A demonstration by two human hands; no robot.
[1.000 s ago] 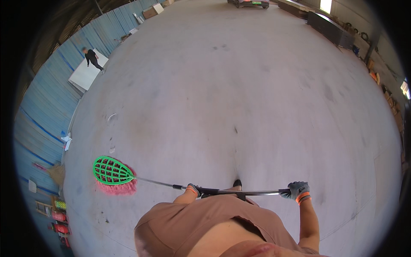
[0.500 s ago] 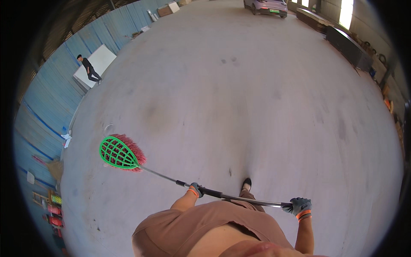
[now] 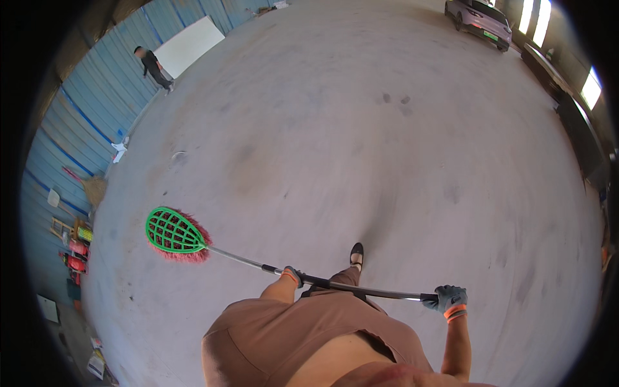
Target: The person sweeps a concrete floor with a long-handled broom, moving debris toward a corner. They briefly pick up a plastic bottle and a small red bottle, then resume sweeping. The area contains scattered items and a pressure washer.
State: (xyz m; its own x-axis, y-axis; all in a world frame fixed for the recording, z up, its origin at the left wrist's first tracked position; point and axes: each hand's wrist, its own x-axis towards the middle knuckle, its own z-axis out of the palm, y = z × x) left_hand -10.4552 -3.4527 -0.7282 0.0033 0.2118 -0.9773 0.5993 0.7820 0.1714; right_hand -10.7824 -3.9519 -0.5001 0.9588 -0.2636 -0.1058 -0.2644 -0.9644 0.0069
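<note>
A long-handled mop (image 3: 229,255) lies slantwise across the front of my body. Its head (image 3: 173,231) is an oval green lattice with red fringe showing round the edge, out to the left over the floor. My left hand (image 3: 294,276), in a grey glove with an orange cuff, is wrapped round a dark grip partway along the pole. At the pole's right end, my right hand (image 3: 451,299), gloved the same way, is closed on the handle. I cannot tell whether the fringe touches the floor.
A wide grey concrete floor (image 3: 309,148) stretches ahead. Along the blue wall (image 3: 97,97) at left, a person (image 3: 155,68) is near a white panel (image 3: 192,46); a broom (image 3: 94,187) and red items (image 3: 76,258) are nearer. A car (image 3: 478,24) stands far right, beside dark stacked slabs (image 3: 580,135).
My view has swung left, so the car and slabs sit farther right. The left wall's items have shifted in view. Both hands keep their hold on the mop, and a foot has moved forward.
</note>
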